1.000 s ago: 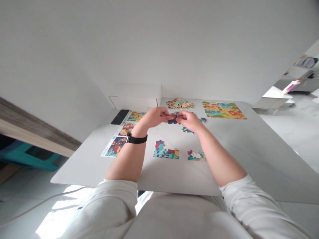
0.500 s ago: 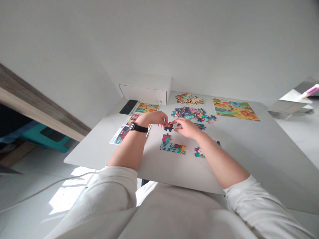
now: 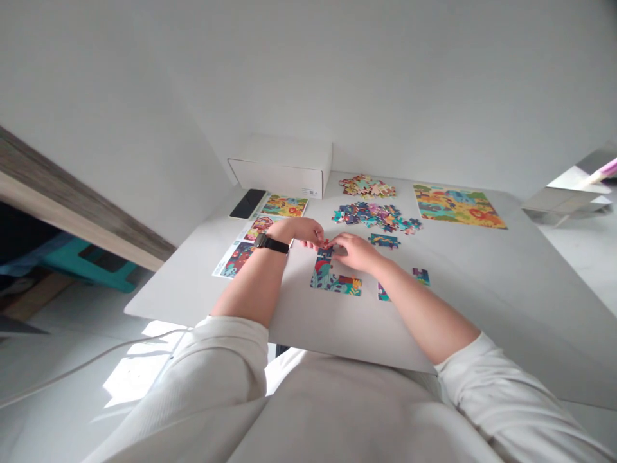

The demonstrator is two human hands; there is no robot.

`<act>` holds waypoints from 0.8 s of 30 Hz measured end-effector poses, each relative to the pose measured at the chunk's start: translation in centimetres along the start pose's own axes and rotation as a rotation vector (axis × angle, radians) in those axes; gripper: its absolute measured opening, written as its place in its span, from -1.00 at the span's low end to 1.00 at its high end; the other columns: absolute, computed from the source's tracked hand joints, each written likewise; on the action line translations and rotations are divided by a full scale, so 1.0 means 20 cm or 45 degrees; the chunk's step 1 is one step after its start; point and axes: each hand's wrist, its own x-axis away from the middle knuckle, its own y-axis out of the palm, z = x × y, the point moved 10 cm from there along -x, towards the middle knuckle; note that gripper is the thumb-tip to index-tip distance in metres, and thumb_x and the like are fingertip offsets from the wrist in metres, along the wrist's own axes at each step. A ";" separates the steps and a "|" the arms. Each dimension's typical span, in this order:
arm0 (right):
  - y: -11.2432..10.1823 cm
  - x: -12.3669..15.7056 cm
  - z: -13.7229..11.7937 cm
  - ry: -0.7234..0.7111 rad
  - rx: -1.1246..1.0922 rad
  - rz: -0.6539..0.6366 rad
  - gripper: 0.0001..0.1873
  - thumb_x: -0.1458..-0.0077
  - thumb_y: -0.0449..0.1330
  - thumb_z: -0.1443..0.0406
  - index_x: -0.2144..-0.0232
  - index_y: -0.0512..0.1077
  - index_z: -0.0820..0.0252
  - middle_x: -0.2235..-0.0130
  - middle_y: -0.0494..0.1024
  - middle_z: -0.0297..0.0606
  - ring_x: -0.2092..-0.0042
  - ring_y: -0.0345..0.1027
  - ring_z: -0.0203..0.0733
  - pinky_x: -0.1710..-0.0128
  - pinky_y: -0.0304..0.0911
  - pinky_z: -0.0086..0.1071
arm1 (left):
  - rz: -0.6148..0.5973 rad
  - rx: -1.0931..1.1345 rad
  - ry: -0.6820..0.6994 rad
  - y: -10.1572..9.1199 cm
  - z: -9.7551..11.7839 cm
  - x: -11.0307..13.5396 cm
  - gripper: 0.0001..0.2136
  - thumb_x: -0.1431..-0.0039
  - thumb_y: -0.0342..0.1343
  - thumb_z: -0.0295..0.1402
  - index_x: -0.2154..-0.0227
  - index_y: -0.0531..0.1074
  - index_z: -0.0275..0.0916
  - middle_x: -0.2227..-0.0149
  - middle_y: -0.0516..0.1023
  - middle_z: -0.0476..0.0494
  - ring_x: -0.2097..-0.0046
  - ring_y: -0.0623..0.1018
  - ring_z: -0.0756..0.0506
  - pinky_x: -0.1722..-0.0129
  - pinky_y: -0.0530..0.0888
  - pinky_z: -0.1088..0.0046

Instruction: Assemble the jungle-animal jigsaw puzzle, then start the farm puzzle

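My left hand (image 3: 309, 231), with a black watch at the wrist, pinches the upper edge of a dark puzzle piece (image 3: 324, 252). My right hand (image 3: 355, 251) has its fingers closed on the right side of that same piece. The piece lies against the top of an L-shaped joined puzzle section (image 3: 332, 283) with a teal, red and yellow pattern. My fingertips hide part of the piece, so I cannot tell whether its tab is fully seated. Another small joined section (image 3: 384, 241) rests beyond my right hand.
Loose pieces form a nearer heap (image 3: 373, 215) and a farther heap (image 3: 366, 186). A finished yellow puzzle (image 3: 460, 207) lies at the right. At the left are picture sheets (image 3: 241, 254), a phone (image 3: 247, 204) and a white box (image 3: 277, 177). A separate piece (image 3: 421, 276) sits near my right forearm.
The dark puzzle piece has come down toward me and now meets the top of the L-shaped section. My right fingers have closed in on it.
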 end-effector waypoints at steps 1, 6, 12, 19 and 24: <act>0.01 0.00 0.00 0.004 -0.001 -0.005 -0.64 -0.12 0.40 0.44 0.03 0.64 0.09 -0.02 0.62 -0.13 0.04 0.53 -0.09 -0.07 0.40 -0.22 | 0.023 -0.029 0.000 -0.01 -0.01 0.00 -0.83 0.09 0.29 -0.27 0.37 0.63 -0.12 0.33 0.71 -0.11 0.34 0.62 -0.09 0.28 0.51 0.45; 0.02 0.00 0.01 -0.011 -0.003 -0.014 -0.65 -0.13 0.40 0.44 0.03 0.66 0.06 -0.01 0.63 -0.15 0.05 0.54 -0.11 -0.06 0.40 -0.24 | 0.087 -0.117 -0.004 -0.03 0.01 0.00 -0.79 0.12 0.31 -0.25 0.34 0.67 -0.09 0.39 0.67 -0.09 0.36 0.58 -0.11 0.34 0.45 0.44; 0.03 0.00 0.01 -0.038 0.027 -0.002 -0.66 -0.15 0.41 0.42 0.02 0.67 0.06 -0.01 0.64 -0.14 0.03 0.55 -0.10 -0.07 0.40 -0.23 | 0.096 -0.195 -0.038 -0.02 0.03 0.01 -0.70 0.10 0.34 -0.14 0.27 0.68 -0.10 0.35 0.69 -0.10 0.36 0.57 -0.11 0.32 0.43 0.43; 0.05 0.00 0.02 -0.068 0.134 0.005 -0.68 -0.19 0.39 0.36 0.00 0.67 0.02 -0.04 0.65 -0.17 -0.07 0.53 -0.05 -0.20 0.35 -0.17 | 0.048 -0.349 -0.042 -0.01 0.00 -0.04 -0.61 0.02 0.33 -0.05 0.15 0.68 -0.12 0.24 0.72 -0.11 0.29 0.59 -0.11 0.29 0.43 0.46; 0.05 0.00 0.01 -0.069 0.162 -0.020 -0.67 -0.21 0.38 0.35 -0.02 0.67 0.01 -0.05 0.66 -0.17 -0.09 0.52 -0.03 -0.21 0.34 -0.16 | 0.065 -0.399 -0.046 -0.01 -0.02 -0.07 -0.60 0.01 0.33 -0.05 0.11 0.68 -0.10 0.20 0.72 -0.11 0.25 0.60 -0.12 0.28 0.43 0.47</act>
